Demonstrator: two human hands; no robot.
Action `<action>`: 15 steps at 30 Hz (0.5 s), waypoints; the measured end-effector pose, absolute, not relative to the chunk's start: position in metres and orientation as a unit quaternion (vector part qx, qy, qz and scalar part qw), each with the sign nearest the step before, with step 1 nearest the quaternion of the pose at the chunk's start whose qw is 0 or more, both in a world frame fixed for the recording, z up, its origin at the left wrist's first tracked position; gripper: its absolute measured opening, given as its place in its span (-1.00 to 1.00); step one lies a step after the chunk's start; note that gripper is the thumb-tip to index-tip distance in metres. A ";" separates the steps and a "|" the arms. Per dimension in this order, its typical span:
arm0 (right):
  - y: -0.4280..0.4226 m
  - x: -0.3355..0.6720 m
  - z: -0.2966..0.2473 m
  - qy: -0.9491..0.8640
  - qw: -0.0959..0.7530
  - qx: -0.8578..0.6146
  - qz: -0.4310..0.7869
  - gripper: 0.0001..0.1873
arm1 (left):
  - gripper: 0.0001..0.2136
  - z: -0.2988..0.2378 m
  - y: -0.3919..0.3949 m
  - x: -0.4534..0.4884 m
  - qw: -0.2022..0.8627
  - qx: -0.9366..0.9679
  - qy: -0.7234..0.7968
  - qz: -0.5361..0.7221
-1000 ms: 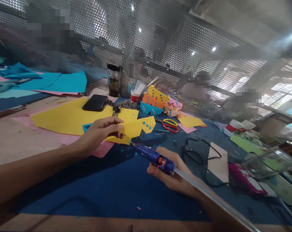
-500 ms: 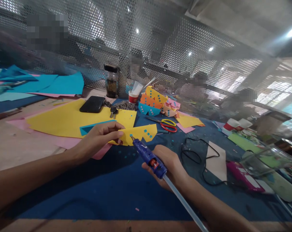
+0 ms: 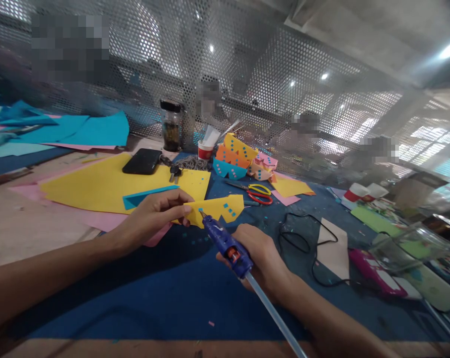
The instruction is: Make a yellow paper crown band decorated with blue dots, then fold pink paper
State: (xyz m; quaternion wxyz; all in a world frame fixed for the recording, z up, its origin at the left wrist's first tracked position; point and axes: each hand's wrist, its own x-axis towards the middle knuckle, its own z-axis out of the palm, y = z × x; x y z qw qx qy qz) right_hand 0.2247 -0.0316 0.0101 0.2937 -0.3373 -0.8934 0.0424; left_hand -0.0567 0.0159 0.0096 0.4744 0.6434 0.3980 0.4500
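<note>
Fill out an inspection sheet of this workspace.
Surface: dark blue mat, littered with tiny paper bits.
Work items: notched yellow paper strip bearing small blue squares; blue plastic glue gun with translucent stick.
Clutter: red-and-yellow-handled scissors; flat black rectangular object.
Hands: left hand pinches the strip; right hand grips the glue gun, its tip at a square, contact unclear.
Cables: thin black cord, loosely looped.
Surroundings: perforated grey metal-looking screen.

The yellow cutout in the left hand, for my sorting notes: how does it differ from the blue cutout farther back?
The yellow cutout is in the left hand; the blue cutout sits in front of the orange cutout.
The yellow cutout bears blue squares, the blue cutout pink squares.
The glue gun points at the yellow cutout, not the blue cutout.
Both have notched lower edges.
</note>
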 end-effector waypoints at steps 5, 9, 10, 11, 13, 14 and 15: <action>-0.030 0.224 0.010 -0.891 0.299 -0.339 0.045 -0.79 | -0.76 0.011 0.015 -0.056 0.473 0.645 0.405 0.443; -0.031 0.223 0.012 -0.892 0.296 -0.338 0.052 -0.80 | -0.76 0.013 0.013 -0.054 0.472 0.645 0.407 0.442; -0.032 0.223 0.014 -0.892 0.296 -0.337 0.054 -0.81 | -0.76 0.014 0.012 -0.053 0.470 0.645 0.409 0.442; -0.032 0.222 0.014 -0.892 0.296 -0.336 0.057 -0.82 | -0.76 0.014 0.012 -0.053 0.469 0.645 0.411 0.442; -0.032 0.222 0.016 -0.892 0.296 -0.336 0.061 -0.83 | -0.77 0.015 0.011 -0.053 0.466 0.647 0.412 0.441; -0.032 0.222 0.016 -0.891 0.297 -0.337 0.059 -0.83 | -0.77 0.015 0.011 -0.053 0.466 0.648 0.410 0.441; -0.032 0.222 0.016 -0.891 0.296 -0.339 0.055 -0.83 | -0.78 0.016 0.011 -0.053 0.467 0.648 0.409 0.441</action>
